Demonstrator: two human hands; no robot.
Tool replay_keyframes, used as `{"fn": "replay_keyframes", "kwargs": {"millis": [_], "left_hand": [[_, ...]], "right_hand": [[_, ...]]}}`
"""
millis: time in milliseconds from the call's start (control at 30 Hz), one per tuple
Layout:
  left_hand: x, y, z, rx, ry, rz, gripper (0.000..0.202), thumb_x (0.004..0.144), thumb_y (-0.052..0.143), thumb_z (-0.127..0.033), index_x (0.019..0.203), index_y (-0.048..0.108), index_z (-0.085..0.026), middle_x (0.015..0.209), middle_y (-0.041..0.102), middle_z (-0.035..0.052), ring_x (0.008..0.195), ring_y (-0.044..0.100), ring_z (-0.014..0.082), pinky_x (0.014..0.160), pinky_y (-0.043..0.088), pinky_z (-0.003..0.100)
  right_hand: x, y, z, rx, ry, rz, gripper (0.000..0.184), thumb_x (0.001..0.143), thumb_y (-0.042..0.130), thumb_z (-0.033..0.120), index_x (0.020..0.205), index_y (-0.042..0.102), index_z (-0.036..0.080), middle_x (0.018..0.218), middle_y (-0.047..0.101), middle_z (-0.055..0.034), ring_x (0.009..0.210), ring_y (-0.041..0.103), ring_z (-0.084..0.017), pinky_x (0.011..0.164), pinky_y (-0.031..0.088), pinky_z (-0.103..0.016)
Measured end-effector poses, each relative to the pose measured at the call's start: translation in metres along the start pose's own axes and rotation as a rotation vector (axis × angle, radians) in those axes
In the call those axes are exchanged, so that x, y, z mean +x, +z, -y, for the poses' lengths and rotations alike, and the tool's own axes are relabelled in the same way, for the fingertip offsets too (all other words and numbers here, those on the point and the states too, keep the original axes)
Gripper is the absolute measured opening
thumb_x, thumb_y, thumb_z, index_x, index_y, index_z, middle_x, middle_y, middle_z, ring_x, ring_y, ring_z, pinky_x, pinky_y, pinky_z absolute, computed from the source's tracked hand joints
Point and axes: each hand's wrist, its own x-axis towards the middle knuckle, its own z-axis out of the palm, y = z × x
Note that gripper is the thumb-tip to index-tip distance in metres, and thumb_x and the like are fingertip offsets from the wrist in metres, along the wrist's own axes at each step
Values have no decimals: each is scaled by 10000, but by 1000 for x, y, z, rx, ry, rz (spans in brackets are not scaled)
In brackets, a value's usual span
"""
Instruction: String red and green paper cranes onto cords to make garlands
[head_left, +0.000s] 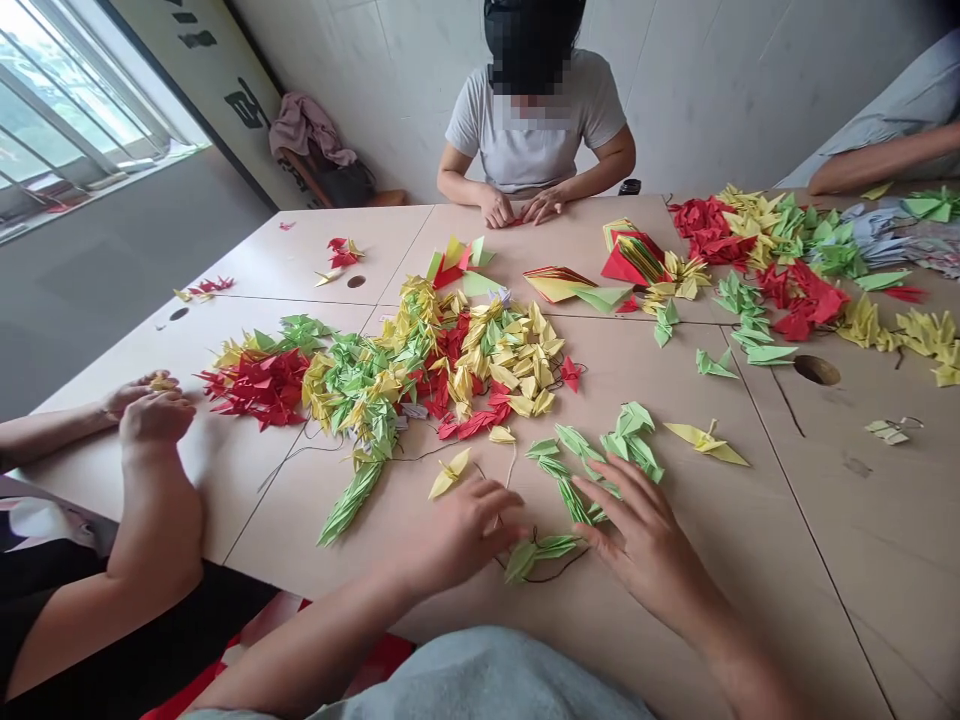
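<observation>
My left hand (469, 530) rests on the table with its fingers curled, the fingertips pinched at a dark thread beside a green paper crane (536, 555). My right hand (645, 535) lies with fingers spread, its fingertips touching a string of green cranes (577, 480). The dark thread (559, 572) loops under the green crane between my hands. A single yellow crane (448, 473) sits just beyond my left hand.
A big heap of yellow, green and red paper cranes (420, 365) fills the table's middle, with more piles (787, 255) at the far right. One person sits opposite (536, 130), another's arms (150, 430) work at the left, a third's arm (877, 160) shows far right.
</observation>
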Motion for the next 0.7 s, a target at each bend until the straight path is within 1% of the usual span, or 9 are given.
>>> {"fn": "replay_keyframes", "kwargs": {"millis": [33, 100, 167, 233, 300, 400, 467, 567, 700], "left_hand": [[4, -7, 6, 63, 6, -85, 266, 931, 554, -398, 1138, 670, -278, 1060, 697, 105, 996, 636, 260, 862, 524, 416], [12, -26, 20, 228, 3, -228, 297, 925, 570, -380, 1172, 659, -242, 1231, 655, 124, 1179, 569, 307, 1014, 456, 510], [18, -46, 35, 380, -41, -341, 318, 927, 569, -357, 1207, 641, -227, 1299, 619, 132, 1288, 490, 337, 1088, 386, 559], [23, -63, 48, 472, -80, -395, 342, 922, 575, -361, 1217, 634, -199, 1316, 597, 151, 1317, 459, 345, 1102, 383, 544], [26, -71, 55, 521, -94, -401, 355, 919, 577, -357, 1214, 631, -167, 1313, 588, 173, 1322, 454, 354, 1099, 392, 538], [30, -67, 55, 525, -73, -366, 352, 918, 581, -346, 1221, 622, -171, 1318, 583, 169, 1328, 452, 357, 1094, 403, 543], [32, -57, 52, 506, -14, -336, 352, 922, 581, -336, 1239, 607, -185, 1320, 587, 154, 1326, 461, 345, 1093, 413, 543], [35, -45, 45, 483, 81, -296, 354, 929, 578, -337, 1250, 592, -187, 1322, 592, 142, 1320, 473, 337, 1085, 431, 548], [37, -46, 41, 455, 112, -296, 340, 934, 570, -353, 1220, 600, -171, 1290, 611, 154, 1297, 496, 342, 1057, 458, 559]], "right_hand": [[-4, -3, -1, 11, 22, -26, 388, 932, 578, 382, 1291, 568, 234, 1306, 605, -124, 1309, 493, -329, 1033, 472, -515], [-14, -7, -5, 12, 84, -64, 377, 937, 573, 343, 1297, 552, 232, 1306, 589, -132, 1298, 504, -331, 1027, 479, -504], [-28, -10, -9, -4, 162, -85, 371, 939, 565, 337, 1295, 540, 237, 1316, 574, -136, 1310, 492, -356, 1029, 469, -532], [-41, -10, -14, -12, 265, -77, 376, 951, 529, 361, 1309, 519, 247, 1344, 547, -140, 1343, 458, -384, 1043, 451, -566], [-51, -8, -19, 5, 358, -59, 399, 957, 498, 384, 1331, 496, 247, 1370, 530, -146, 1352, 449, -397, 1056, 444, -573], [-55, -2, -24, 17, 386, -54, 423, 953, 492, 408, 1336, 495, 228, 1377, 534, -154, 1328, 478, -402, 1031, 472, -573], [-53, 2, -25, -6, 340, -74, 436, 943, 502, 443, 1322, 515, 228, 1352, 560, -148, 1288, 516, -406, 983, 500, -592], [-51, 6, -26, -36, 282, -96, 444, 928, 509, 500, 1302, 540, 263, 1314, 587, -128, 1213, 566, -412, 927, 511, -620], [-49, 7, -27, 0, 308, -113, 433, 921, 514, 513, 1313, 537, 331, 1298, 590, -109, 1138, 605, -407, 889, 516, -626]]}}
